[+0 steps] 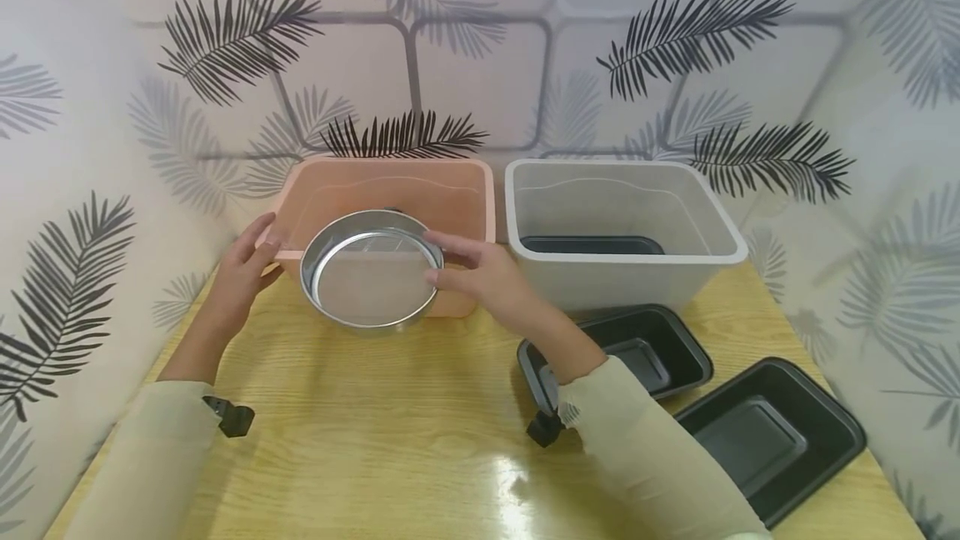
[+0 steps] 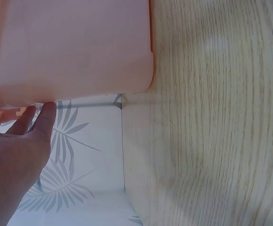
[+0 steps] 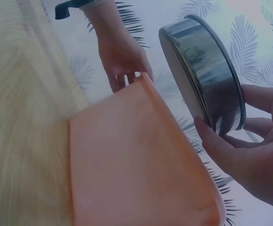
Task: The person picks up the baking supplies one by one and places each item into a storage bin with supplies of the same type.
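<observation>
My right hand (image 1: 487, 277) pinches the right edge of a round metal sieve (image 1: 322, 232), thumb on one side and fingers on the other. The sieve is held tilted above the front rim of a pink plastic bin (image 1: 457, 190), whose rim shows through the mesh. In the right wrist view the sieve (image 3: 212, 75) shows its shiny side wall, clear of the bin. My left hand (image 1: 238, 273) grips the bin's rim at its front left corner. The left wrist view shows fingertips against the pink wall (image 2: 80, 52).
To the right stands a white bin (image 1: 600, 282) with a dark pan (image 1: 592, 246) inside. Two black loaf pans lie on the wooden table (image 1: 360, 440): one pan (image 1: 675, 348) before the white bin, another pan (image 1: 817, 432) nearer the right edge. A patterned wall (image 1: 480, 90) stands behind.
</observation>
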Demonstrator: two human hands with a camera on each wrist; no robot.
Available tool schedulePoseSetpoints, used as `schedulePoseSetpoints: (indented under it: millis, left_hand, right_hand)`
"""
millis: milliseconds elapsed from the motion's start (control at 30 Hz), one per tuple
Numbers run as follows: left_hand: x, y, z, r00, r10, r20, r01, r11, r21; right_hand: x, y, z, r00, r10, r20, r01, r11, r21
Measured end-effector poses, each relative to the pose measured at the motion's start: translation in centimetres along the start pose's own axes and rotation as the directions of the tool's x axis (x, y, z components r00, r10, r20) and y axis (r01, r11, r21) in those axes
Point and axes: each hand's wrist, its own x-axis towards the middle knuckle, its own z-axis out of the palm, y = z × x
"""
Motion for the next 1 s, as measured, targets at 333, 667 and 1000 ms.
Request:
schedulePoseSetpoints:
  millis: [333, 667, 1000]
  left_hand:
    - [0.1, -0.2, -0.1, 1.000, 0.006, 0.006, -0.005, 1.000, -0.017]
    - [0.1, -0.5, -0.3, 1.000, 0.016, -0.004, -0.016, 0.999, -0.046]
    - [0.2, -0.6, 0.0, 1.000, 0.013, -0.001, -0.013, 0.999, -0.032]
  right_hand:
    - [2.8, -0.4, -2.2, 0.997, 0.045, -0.070, -0.045, 0.999, 0.006]
    - [6.3, 0.0, -2.8, 0.999, 0.004, -0.042, -0.006, 0.998, -0.061]
    - [8.7, 0.5, -2.6, 0.997, 0.055, -0.050, -0.054, 0.998, 0.017]
